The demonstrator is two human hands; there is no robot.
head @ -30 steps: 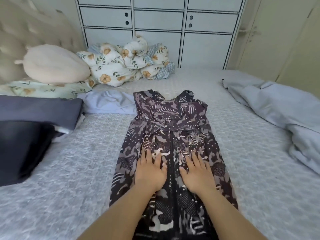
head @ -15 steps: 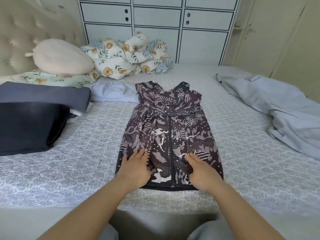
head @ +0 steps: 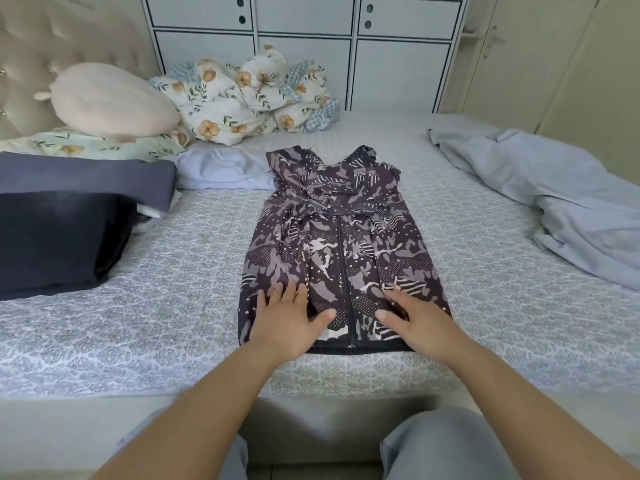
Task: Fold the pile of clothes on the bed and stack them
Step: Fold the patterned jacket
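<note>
Across the bed (head: 145, 306), my left hand (head: 287, 323) and right hand (head: 420, 323) lie spread flat on the dress (head: 332, 237) hem; careless lifting could rumple it.

A round cream cushion (head: 114, 98) rests against the tufted headboard (head: 52, 53). White cabinets (head: 304, 50) stand behind the bed.
</note>
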